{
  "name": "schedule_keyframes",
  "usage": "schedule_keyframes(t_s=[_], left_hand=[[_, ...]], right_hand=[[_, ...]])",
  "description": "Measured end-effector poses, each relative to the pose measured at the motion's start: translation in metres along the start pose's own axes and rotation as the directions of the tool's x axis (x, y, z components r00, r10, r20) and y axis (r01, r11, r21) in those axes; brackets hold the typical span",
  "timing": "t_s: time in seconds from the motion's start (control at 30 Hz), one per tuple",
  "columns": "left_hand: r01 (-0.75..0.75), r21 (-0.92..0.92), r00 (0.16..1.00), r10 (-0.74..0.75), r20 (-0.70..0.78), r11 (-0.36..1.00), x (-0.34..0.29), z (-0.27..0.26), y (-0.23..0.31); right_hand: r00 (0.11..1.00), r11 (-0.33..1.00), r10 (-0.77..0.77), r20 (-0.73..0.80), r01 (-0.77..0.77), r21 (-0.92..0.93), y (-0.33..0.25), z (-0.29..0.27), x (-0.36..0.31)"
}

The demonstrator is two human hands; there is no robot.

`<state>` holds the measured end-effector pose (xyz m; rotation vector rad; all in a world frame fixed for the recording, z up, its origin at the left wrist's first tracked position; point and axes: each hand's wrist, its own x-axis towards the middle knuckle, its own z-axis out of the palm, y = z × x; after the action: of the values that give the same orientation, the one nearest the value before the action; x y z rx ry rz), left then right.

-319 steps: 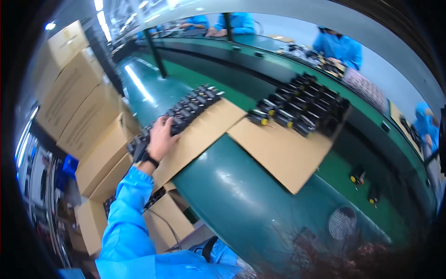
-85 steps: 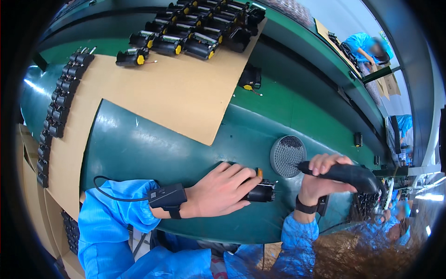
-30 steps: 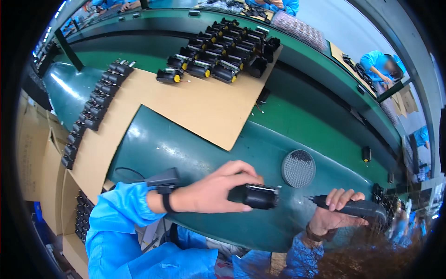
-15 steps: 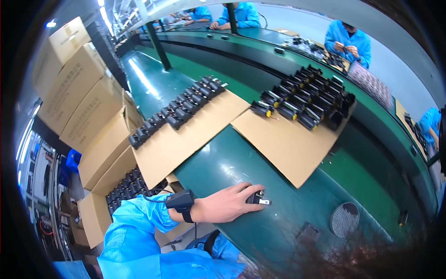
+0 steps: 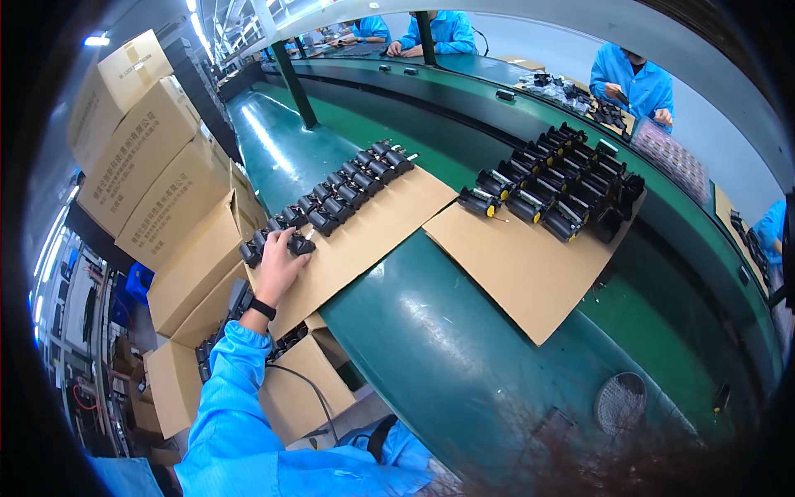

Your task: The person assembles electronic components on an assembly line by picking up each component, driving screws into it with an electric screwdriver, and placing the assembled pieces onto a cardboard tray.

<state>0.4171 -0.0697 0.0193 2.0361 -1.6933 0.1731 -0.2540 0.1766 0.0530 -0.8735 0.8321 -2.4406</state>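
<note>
My left hand (image 5: 280,267) reaches over the left end of a cardboard sheet (image 5: 364,234). Its fingers are closed around a small black plastic part (image 5: 301,244) with a light metal tab, set down among its neighbours or just above them; I cannot tell which. Beyond it, similar black cylindrical parts (image 5: 349,192) stand in slanting rows on the same sheet. A black band and a dark device sit at my left wrist. My right hand is out of view.
A second cardboard sheet (image 5: 513,269) holds black housings with yellow ends (image 5: 555,178). On the green bench (image 5: 439,331) lies a round textured disc (image 5: 621,403). Stacked cartons (image 5: 157,182) and an open box (image 5: 178,381) stand left. Co-workers (image 5: 633,79) sit across the conveyor.
My left hand has moved from the bench middle, up and left to the cardboard sheet, carrying the black part with the metal tab. The view has shifted slightly.
</note>
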Motion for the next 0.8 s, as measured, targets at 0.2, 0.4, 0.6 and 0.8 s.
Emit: schedule_keyframes(t_s=[0.2,0.4,0.6,0.8], left_hand=[[-0.1,-0.015,0.995,0.1,-0.03,0.995,0.024,0.023,0.02],[-0.432,0.133,0.891,0.445,-0.088,0.892,0.008,0.016,0.174],[-0.443,0.192,0.888,0.458,-0.039,0.876,0.031,0.044,0.173],[-0.432,0.14,0.896,0.442,-0.045,0.891,-0.018,0.013,0.144]], right_hand=[[0.999,0.998,-0.037,-0.022,0.036,-0.045,0.0,-0.005,0.001],[0.996,0.999,-0.038,0.086,0.036,0.018,0.012,0.018,0.013],[0.998,0.997,-0.05,0.049,0.046,0.07,0.008,-0.012,-0.001],[0.999,0.997,-0.029,-0.044,0.032,0.064,-0.015,0.015,-0.007]])
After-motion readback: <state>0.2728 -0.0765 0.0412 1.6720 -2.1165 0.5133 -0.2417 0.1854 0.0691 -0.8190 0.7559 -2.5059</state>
